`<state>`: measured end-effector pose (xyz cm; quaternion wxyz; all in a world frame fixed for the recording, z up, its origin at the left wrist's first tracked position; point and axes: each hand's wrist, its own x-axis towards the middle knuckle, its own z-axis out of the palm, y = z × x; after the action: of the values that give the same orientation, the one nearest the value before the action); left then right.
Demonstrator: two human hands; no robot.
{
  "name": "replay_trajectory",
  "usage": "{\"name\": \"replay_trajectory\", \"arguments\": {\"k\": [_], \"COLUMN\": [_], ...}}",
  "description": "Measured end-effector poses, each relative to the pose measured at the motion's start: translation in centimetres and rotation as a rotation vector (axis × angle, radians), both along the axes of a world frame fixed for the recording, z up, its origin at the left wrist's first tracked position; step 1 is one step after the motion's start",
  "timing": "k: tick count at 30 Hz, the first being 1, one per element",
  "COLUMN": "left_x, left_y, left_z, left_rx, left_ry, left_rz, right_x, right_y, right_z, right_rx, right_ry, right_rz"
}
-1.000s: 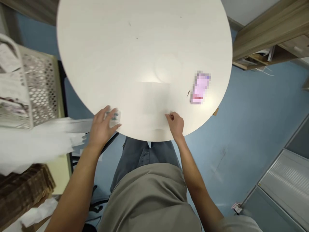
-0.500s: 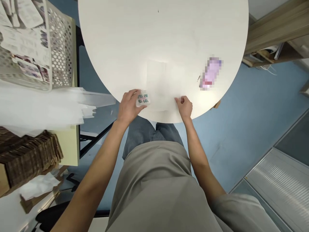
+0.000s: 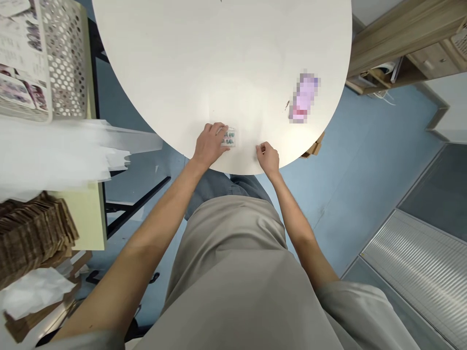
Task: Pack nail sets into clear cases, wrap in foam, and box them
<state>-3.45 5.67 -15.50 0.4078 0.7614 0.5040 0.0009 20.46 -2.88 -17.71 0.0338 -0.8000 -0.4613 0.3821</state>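
My left hand (image 3: 210, 145) is closed around the left side of a small clear flat case (image 3: 230, 138) with rows of green pieces inside. The fingers cover part of it, and it is low over or on the white round table (image 3: 233, 53), close to the near edge. To the right, my right hand (image 3: 268, 157) is pinched close above the tabletop, thumb and forefinger together. What sits in that pinch, if anything, is too small or see-through to make out. Faint outlines of a clear sheet or bag show on the table between the hands.
A blurred-out pinkish-purple object (image 3: 304, 98) lies on the table's right side. At left, a perforated white basket (image 3: 67, 58) holds printed cards, with white plastic sheets (image 3: 54, 158) and a row of brown folded pieces (image 3: 34, 236) nearer me. A wooden shelf (image 3: 404, 48) stands at right.
My left hand has shifted the clear case rightward, closer to my right hand. My right hand stays pinched. The whole view has shifted, so the table appears further left and higher.
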Motion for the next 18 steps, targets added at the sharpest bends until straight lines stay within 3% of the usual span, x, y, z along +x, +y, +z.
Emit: {"name": "replay_trajectory", "arguments": {"k": [4,9,13,18], "left_x": [0.3,0.4,-0.4,-2.0], "left_y": [-0.4,-1.3,-1.9,-2.9], "left_z": [-0.1,-3.0,-4.4,-5.1], "left_rx": [0.019,0.089,0.038,-0.126], "left_ry": [0.005,-0.06,-0.122,-0.193], "left_rz": [0.07,0.091,0.111,0.452], "right_x": [-0.9,-3.7,-6.9,-10.0], "right_y": [0.1,0.8,1.6,2.6], "right_z": [1.6,3.2,3.2,1.8], "right_rx": [0.064,0.144,0.195,0.172], "right_ry": [-0.028,-0.03,0.003,0.05], "right_rz": [0.06,0.177,0.285,0.364]}}
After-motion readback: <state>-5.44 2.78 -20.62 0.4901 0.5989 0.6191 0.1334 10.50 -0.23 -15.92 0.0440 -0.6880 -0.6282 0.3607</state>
